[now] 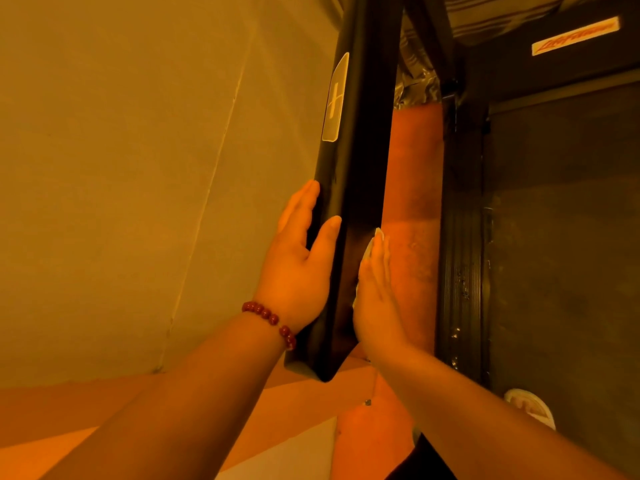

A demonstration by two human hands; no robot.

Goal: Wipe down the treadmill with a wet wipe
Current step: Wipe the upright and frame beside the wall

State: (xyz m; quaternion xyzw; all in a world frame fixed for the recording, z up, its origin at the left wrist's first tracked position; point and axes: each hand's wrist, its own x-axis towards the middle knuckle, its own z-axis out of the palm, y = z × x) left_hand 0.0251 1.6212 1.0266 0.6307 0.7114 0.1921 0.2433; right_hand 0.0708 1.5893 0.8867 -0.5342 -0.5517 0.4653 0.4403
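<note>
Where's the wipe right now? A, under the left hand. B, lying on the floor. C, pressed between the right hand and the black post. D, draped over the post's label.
C: a white edge of the wipe peeks out beside the fingers of the right hand, which lies flat against the post. The left hand rests bare on the post's other side.

One left hand (294, 271), one right hand (375, 299), one wipe (369, 247), one treadmill (362, 161), one bracelet (270, 319)
</note>
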